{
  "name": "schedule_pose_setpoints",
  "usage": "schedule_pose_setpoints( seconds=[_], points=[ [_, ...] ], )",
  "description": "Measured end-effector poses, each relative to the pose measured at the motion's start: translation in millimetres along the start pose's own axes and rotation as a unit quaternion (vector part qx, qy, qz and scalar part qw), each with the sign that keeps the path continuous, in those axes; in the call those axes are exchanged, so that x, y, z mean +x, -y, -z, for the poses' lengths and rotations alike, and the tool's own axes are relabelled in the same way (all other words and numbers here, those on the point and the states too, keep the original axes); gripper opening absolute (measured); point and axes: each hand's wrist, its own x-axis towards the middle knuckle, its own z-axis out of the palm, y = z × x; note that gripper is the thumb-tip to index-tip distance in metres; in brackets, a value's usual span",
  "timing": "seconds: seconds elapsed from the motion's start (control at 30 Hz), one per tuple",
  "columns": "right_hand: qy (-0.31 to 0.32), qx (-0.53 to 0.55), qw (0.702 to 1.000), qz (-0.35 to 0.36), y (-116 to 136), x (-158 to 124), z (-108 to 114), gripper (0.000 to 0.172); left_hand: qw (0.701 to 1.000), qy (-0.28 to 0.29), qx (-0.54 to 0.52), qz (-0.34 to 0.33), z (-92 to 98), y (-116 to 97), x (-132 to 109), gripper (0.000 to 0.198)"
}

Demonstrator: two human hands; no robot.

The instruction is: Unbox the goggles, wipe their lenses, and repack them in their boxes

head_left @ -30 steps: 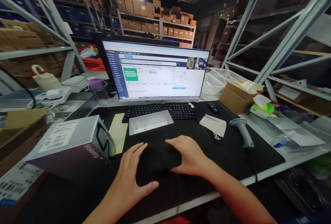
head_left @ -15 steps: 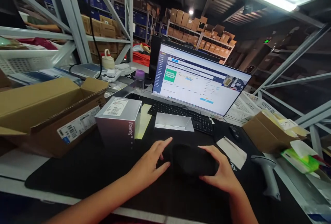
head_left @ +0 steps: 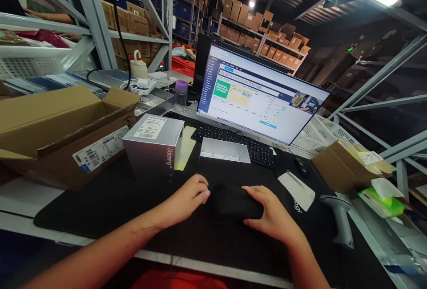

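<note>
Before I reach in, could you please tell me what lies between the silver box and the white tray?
A yellow sheet lies between the silver box and the white tray, in the head view.

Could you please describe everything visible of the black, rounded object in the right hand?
The black, rounded object looks matte and plain; its material is unclear. Its outline nearly melts into the black, flat desk mat, so whether it rests there or is lifted is unclear. The bare right hand grips its right end, fingers on the far side, thumb on the near. The bare left hand is close to its left end.
</note>
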Motion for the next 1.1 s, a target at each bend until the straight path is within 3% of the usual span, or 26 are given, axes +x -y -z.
schedule_pose_setpoints(
  seconds=[0.1,0.2,0.33,0.47,0.57,0.63,0.7,0.77,0.87,0.97,1.1],
  points=[
    [0.015,-0.013,1.000,0.004,7,6,-3,0.077,0.999,-0.012,-0.019,-0.031,-6.4,-36,12,0.028],
    [0.023,-0.023,0.999,0.017,8,4,-8,0.071,0.997,0.011,-0.024,-0.068,-25.2,-75,30,0.024],
    [-0.012,-0.040,0.997,0.065,11,-2,-23,0.069,0.995,0.041,-0.020,-0.084,-44.2,-98,47,0.016],
    [-0.081,-0.052,0.992,0.080,24,2,-40,0.049,0.995,0.024,-0.005,-0.099,-40.9,-85,41,0.020],
    [-0.108,-0.064,0.990,0.066,35,8,-49,0.047,0.992,-0.049,-0.003,-0.112,-37.5,-61,24,0.022],
    [-0.122,-0.060,0.989,0.062,41,9,-52,0.044,0.991,-0.073,-0.016,-0.111,-39.9,-41,12,0.043],
    [-0.146,-0.056,0.986,0.057,43,6,-53,0.042,0.993,-0.038,-0.033,-0.105,-45.4,-23,4,0.061],
    [-0.164,-0.069,0.983,0.049,42,0,-52,0.042,0.995,0.007,-0.042,-0.086,-50.8,-12,0,0.061],
    [-0.193,-0.122,0.973,0.029,26,-17,-46,0.044,0.997,0.036,-0.020,-0.069,-53.6,-9,-2,0.061],
    [-0.271,-0.142,0.951,-0.045,-5,-39,-42,0.044,0.996,0.053,0.016,-0.075,-50.6,-13,-2,0.060],
    [-0.318,-0.060,0.931,-0.169,-36,-53,-45,0.041,0.994,0.070,0.014,-0.082,-45.4,-15,-1,0.063]
  ],
)
